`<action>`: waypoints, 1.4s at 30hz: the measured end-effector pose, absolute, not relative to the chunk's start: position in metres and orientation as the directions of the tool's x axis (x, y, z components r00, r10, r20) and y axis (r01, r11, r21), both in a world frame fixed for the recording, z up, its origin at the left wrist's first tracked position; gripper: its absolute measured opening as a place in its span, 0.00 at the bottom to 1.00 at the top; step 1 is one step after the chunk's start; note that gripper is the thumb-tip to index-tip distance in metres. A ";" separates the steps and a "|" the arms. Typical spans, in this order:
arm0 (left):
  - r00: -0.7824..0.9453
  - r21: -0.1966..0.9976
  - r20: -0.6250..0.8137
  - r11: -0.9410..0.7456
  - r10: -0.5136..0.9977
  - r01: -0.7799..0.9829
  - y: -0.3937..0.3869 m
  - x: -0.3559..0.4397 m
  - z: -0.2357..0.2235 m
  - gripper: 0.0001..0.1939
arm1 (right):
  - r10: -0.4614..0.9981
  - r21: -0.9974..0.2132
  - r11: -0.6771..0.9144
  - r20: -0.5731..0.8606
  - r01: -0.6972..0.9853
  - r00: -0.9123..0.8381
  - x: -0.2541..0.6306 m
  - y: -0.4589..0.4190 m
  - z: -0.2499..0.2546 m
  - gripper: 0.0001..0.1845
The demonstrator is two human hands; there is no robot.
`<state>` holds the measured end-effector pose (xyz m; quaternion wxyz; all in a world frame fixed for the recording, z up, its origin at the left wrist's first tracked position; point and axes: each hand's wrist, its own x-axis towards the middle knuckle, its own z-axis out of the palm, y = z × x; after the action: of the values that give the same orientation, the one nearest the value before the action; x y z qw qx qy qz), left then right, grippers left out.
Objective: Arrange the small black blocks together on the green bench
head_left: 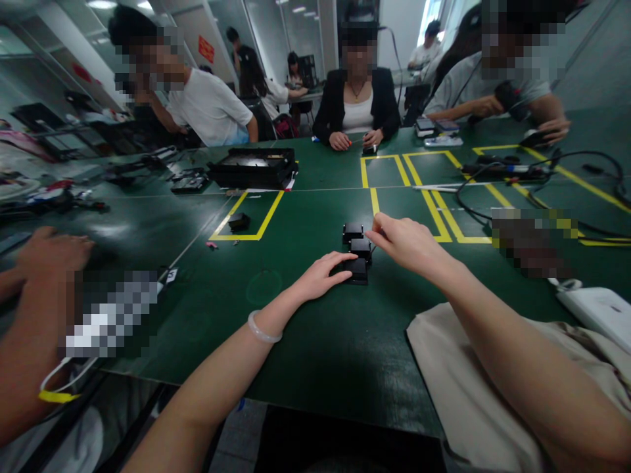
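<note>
Three small black boxy parts sit in a short column on the green table [315,368]. My left hand [323,274], with a pale bangle at the wrist, holds the nearest black block [357,269] between thumb and fingers. Just beyond it is the middle black block [360,247], and the far black block [353,230] stands behind that. My right hand [401,240] is closed in a pinch at the right side of the middle block. A thin dark bit shows under its fingertips, too small to name.
Yellow tape rectangles mark the table, with another black block [239,221] inside the left one. A large black case [254,167] lies at the far left. Beige cloth [444,355] and a white device [599,309] are at right, beside black cables [557,164]. Several people sit around.
</note>
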<state>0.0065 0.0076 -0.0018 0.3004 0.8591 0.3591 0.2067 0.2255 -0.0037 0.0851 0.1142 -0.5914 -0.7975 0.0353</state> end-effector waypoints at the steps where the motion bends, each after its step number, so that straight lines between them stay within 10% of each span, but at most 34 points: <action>1: 0.657 0.666 0.138 -0.561 0.741 0.492 0.008 0.007 -0.002 0.21 | 0.952 -0.179 0.296 0.139 0.938 -0.273 0.226 -0.004 0.085 0.14; 42: 0.660 0.660 0.137 -0.565 0.739 0.496 0.007 0.007 -0.001 0.21 | 0.954 -0.195 0.299 0.093 0.934 -0.285 0.229 -0.003 0.086 0.13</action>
<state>0.0066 0.0074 -0.0013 0.2983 0.8608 0.3586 0.2037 0.2287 -0.0031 0.0864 0.0960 -0.5899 -0.8001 0.0513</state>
